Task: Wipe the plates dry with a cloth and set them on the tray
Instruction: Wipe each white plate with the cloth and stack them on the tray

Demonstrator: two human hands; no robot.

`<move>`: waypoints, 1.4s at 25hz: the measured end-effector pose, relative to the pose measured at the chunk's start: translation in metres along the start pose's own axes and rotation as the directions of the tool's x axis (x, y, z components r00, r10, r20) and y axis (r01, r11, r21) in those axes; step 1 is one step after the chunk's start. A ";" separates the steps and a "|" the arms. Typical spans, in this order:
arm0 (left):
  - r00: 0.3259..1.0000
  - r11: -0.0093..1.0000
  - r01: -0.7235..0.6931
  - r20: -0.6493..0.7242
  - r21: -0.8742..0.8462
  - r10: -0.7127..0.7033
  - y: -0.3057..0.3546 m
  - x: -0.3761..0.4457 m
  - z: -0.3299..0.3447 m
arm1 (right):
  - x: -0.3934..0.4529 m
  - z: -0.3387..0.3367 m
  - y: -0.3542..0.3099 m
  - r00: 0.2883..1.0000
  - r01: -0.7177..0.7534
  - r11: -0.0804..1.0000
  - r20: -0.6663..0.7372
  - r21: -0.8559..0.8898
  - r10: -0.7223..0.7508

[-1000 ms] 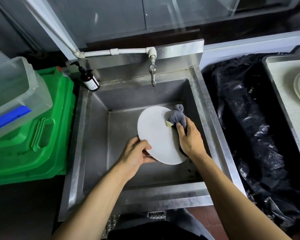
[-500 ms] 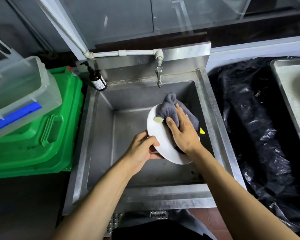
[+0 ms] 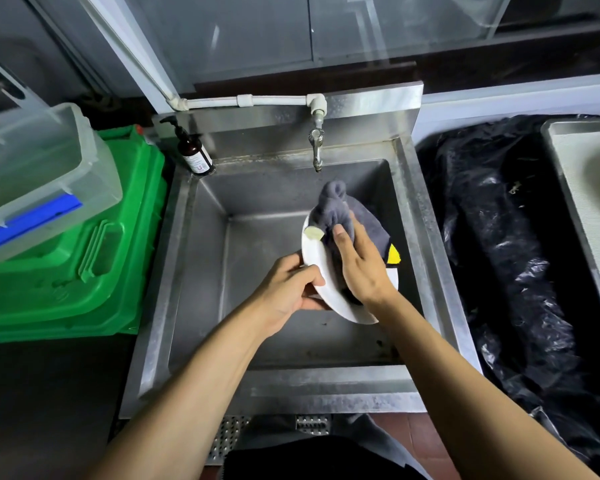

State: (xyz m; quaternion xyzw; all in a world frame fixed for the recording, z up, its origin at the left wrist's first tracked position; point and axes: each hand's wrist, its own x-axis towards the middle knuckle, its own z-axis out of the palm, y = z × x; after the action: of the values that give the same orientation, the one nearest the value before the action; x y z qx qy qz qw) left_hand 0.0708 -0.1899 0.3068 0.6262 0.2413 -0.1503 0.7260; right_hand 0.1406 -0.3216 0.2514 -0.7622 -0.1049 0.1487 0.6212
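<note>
- A steel sink (image 3: pixel 201 258) fills the middle of the frame, a tap (image 3: pixel 316 147) at its upper edge.
- A dark pump bottle (image 3: pixel 192 151) stands at the sink's upper-left corner.
- Green crates (image 3: pixel 84 258) (a clear plastic tub (image 3: pixel 39 168) on top) sit at the left.
- A black plastic bag (image 3: pixel 506 244) lies at the right.

I see open room in the sink (image 3: pixel 201 271) to the left of my hands; the tap (image 3: pixel 316 147) hangs just above the cloth (image 3: pixel 340 213). Toward the tray (image 3: pixel 568 202) on the right, a black bag (image 3: pixel 499 254) lies between.
</note>
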 end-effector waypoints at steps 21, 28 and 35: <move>0.994 0.991 0.049 -0.086 -0.126 -0.060 0.006 0.003 -0.005 | -0.022 -0.060 0.040 0.995 -0.090 0.959 0.010 -0.267 0.097; 1.000 0.998 -0.006 -0.003 -0.069 0.006 -0.002 0.005 0.026 | 0.000 -0.021 -0.005 0.968 0.246 0.944 0.103 -0.221 -0.228; 0.999 0.997 -0.008 -0.049 -0.079 0.005 0.000 0.006 0.023 | 0.011 -0.042 0.012 0.997 -0.053 0.955 -0.067 -0.292 0.034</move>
State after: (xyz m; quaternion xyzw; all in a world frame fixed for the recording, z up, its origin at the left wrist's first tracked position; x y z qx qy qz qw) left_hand 0.0801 -0.2116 0.3060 0.6012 0.2625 -0.1231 0.7446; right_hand 0.1653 -0.3584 0.2462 -0.8524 -0.0899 0.1215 0.5006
